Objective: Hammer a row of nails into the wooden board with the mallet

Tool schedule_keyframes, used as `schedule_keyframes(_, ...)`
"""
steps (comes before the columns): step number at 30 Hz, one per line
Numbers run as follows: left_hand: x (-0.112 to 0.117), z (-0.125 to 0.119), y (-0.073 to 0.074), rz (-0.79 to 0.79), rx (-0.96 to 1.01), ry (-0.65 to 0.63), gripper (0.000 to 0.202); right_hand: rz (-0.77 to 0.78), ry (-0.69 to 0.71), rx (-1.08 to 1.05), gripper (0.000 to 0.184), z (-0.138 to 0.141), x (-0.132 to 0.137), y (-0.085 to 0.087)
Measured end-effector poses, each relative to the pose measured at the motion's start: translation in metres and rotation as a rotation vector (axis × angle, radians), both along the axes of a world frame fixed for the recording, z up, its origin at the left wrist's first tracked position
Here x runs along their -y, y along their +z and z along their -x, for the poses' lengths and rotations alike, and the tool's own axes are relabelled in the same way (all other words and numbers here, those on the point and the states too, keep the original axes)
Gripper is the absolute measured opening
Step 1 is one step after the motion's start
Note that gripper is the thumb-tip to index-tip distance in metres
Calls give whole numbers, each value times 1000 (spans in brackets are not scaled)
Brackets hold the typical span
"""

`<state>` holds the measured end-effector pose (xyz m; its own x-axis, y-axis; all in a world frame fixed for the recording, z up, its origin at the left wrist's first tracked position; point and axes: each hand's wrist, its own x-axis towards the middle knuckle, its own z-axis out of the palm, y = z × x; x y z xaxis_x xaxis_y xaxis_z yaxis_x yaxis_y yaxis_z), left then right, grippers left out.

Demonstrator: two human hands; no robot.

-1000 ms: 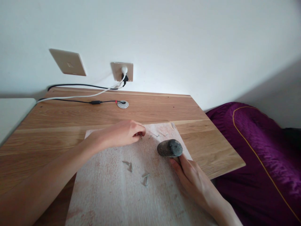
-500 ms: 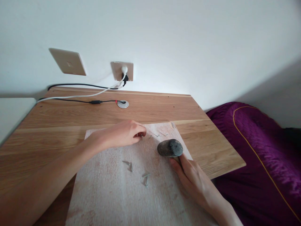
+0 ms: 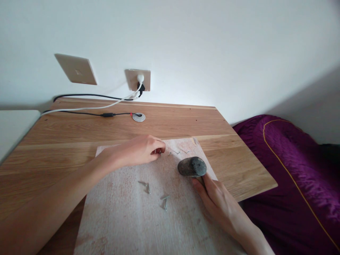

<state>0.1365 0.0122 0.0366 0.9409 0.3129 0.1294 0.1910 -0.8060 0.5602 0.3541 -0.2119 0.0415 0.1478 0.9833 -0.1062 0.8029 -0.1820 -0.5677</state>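
My left hand (image 3: 151, 150) is closed in a pinch near the far edge of a pale whitish board (image 3: 124, 212). A small metal nail (image 3: 160, 152) shows at its fingertips, mostly hidden by the fingers. My right hand (image 3: 216, 198) grips the handle of a mallet with a dark, rounded head (image 3: 191, 166), held over the board's right side. Between the hands, a row of small nails (image 3: 178, 152) stands in the board along its far edge. Several loose nails (image 3: 148, 188) lie nearer to me on the board, some of them (image 3: 166, 202) in a second small group.
Beneath the board is a wooden desktop (image 3: 170, 124) with a round cable grommet (image 3: 139, 117). White and black cables (image 3: 106, 106) run along its back to a wall socket (image 3: 137, 80). A wall plate (image 3: 76, 69) is further left. Purple fabric (image 3: 265, 148) lies beyond the right edge.
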Motion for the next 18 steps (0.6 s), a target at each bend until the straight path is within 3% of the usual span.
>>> schedule_keyframes(18,1,-2,3,30,2,1,15,54,1,0,32,-1,-2,-3)
